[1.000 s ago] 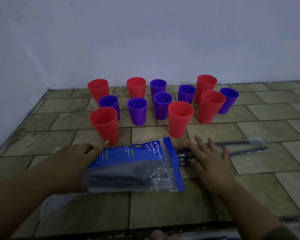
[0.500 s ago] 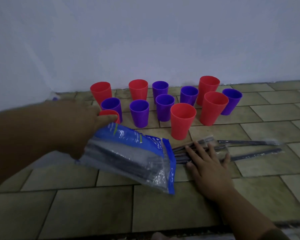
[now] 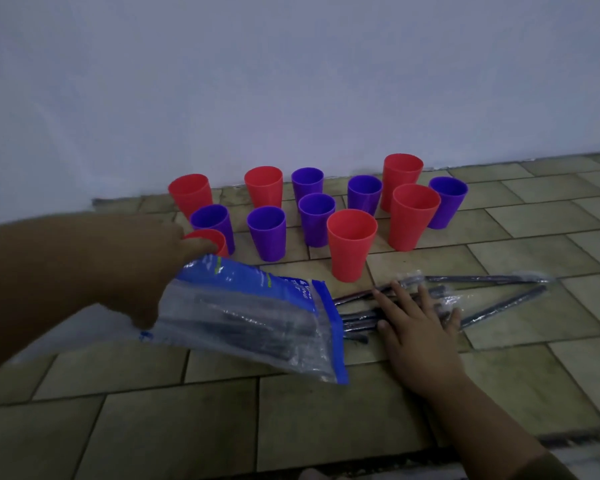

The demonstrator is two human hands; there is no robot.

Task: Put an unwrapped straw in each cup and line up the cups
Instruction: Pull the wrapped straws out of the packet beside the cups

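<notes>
Straws point(image 3: 409, 308) in clear wrappers lie fanned on the tiled floor point(image 3: 326, 427) under my right hand point(image 3: 416, 327), which rests flat on them with fingers spread, gripping nothing. Two more wrapped straws point(image 3: 492, 292) stretch out to the right beyond its fingertips. My left hand point(image 3: 142, 268) is closed around one end of a clear-and-blue plastic pack point(image 3: 253, 317), holding it tilted off the floor; its far end hangs just left of my right hand. Beyond both hands stand twelve upright cups, red and purple, in a loose cluster near the white wall point(image 3: 291, 81). One red cup point(image 3: 351, 244) stands just beyond my right fingertips; another red cup point(image 3: 207, 241) shows partly behind my left knuckles.
</notes>
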